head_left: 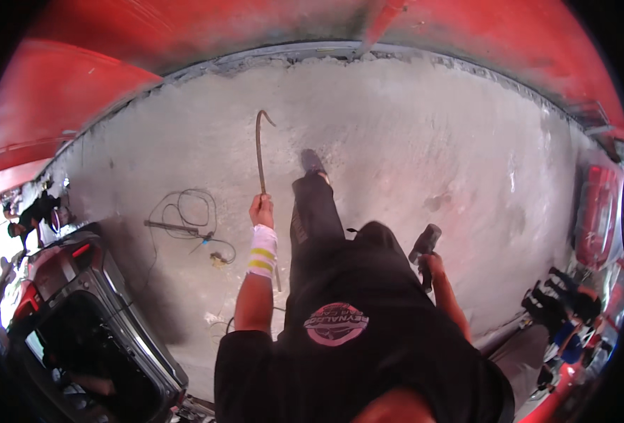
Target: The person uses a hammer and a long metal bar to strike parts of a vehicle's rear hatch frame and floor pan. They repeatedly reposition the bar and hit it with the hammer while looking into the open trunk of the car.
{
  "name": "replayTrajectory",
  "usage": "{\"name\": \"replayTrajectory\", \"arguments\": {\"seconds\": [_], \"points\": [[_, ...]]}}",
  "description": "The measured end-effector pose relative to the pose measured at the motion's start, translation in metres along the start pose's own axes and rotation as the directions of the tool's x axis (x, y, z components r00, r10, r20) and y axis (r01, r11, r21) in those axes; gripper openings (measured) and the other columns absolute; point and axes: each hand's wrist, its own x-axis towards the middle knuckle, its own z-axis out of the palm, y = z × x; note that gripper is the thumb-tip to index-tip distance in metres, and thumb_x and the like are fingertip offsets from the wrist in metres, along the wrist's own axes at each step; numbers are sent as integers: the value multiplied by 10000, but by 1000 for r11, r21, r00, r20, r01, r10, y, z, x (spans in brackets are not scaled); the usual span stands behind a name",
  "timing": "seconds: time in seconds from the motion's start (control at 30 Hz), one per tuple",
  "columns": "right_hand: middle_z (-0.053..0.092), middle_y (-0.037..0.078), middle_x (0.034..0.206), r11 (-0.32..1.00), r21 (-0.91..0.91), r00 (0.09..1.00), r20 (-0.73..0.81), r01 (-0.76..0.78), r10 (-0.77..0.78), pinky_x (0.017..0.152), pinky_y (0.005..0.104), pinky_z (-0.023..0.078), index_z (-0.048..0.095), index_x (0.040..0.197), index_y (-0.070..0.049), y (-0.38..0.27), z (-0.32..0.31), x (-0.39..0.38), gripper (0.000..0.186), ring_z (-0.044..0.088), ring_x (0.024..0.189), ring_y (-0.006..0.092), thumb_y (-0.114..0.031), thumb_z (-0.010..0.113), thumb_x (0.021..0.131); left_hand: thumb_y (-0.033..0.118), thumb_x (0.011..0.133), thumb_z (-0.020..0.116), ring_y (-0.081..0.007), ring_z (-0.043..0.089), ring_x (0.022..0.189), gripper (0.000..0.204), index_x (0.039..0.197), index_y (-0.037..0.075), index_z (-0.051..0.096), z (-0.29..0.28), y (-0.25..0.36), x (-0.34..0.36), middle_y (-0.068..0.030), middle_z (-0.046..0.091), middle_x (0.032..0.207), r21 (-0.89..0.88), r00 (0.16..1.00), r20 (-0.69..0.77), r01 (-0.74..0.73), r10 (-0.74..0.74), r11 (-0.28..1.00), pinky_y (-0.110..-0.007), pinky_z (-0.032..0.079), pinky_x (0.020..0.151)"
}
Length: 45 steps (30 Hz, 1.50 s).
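- Hooked rod: in the left grip, over the left half of the floor, bent end toward the floor's far edge. Can't tell whether its tip touches the concrete.
- Left grip: fingers wrapped round the shaft, well below the bend. What looks like the rod's tail shows past the white wrist wrap, beside the forearm.
- Handling, my read: brown, metal-looking, thin. Likely stiff, moderate weight, not fragile. Bend puts mass off axis, so expect it to roll in the fingers.
- Surface finish too small to judge; if it's rusty, friction should be decent, but oil would make it slip.
- Where to hold: straight shaft, full wrap, near the balance point. Stay off the hook; its tip may be sharp.
- Right grip: closed on a dark hammer-like tool, close under the head. Probably top-heavy; holding lower gives more swing, less control.
- Left part of floor: looped cable with a dark bar among it. Cable should be soft and snag-prone; bar looks rigid, best taken mid-length.
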Motion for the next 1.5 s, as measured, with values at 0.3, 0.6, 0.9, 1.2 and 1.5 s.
{"name": "replayTrajectory", "arguments": {"seconds": [0.3,0.6,0.9,1.2,1.5], "points": [[507,28,626,894,-191,913,44,405,-404,374,294,436,408,1377,-97,-378,57,7,651,480,424,129,-88,598,754,90,944,562,-48,379,559,100,911,20,625,170,58,218,47,446,660,21,999,41,-22,21,1000,-219,301,493],[519,34,681,837,-92,749,508,539,-426,413,276,434,277,1474,-94,-697,199,201,701,509,475,127,-38,538,826,160,980,539,-64,406,560,170,932,27,633,288,-18,387,33,462,636,268,999,-12,-26,30,963,-241,332,497],[539,73,816,883,-103,704,649,457,-289,420,291,431,240,1481,-70,-748,315,414,729,517,497,150,3,514,809,111,916,578,-74,402,599,96,897,47,647,393,-156,582,39,459,633,312,994,-110,64,-31,948,-266,343,531],[543,83,792,772,-411,708,703,484,-70,439,289,444,292,1423,-64,-787,340,491,698,507,462,139,-26,529,767,173,941,567,-56,427,604,154,894,50,647,358,-362,669,48,483,638,526,996,-84,10,41,850,-228,338,535],[552,69,826,847,-293,717,684,444,-139,444,272,428,232,1489,-20,-800,340,503,756,514,509,121,-21,545,801,267,970,554,-91,492,543,258,892,43,656,369,-347,645,40,474,572,336,968,-176,229,-178,913,-281,372,493]]}}
